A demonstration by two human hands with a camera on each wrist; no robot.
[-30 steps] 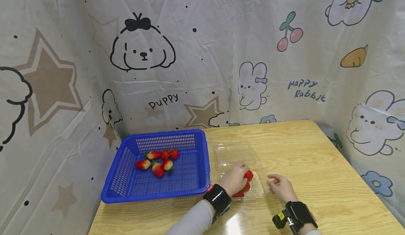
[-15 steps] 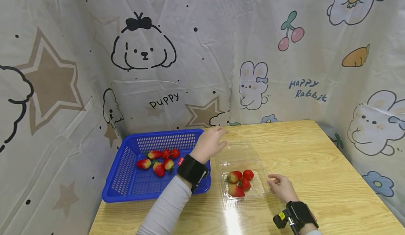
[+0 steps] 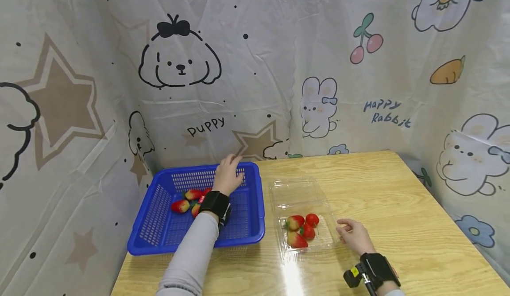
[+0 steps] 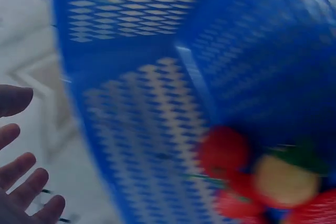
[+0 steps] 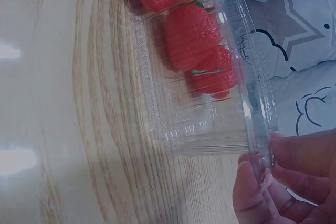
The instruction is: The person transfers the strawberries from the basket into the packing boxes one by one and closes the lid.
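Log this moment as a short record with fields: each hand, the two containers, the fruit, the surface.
left hand: left hand over the blue basket, fingers spread, no grip on anything
right hand: right hand pinches the rim of the clear plastic box
clear plastic box: lid open, four strawberries in box
blue basket: holds strawberries in basket, partly hidden by the arm
surface: wooden table

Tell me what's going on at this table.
A person is working with strawberries. The left hand hovers open over the blue plastic mesh basket, which holds several red strawberries. The right hand pinches the edge of the clear plastic clamshell box on the wooden table; four strawberries lie in it.
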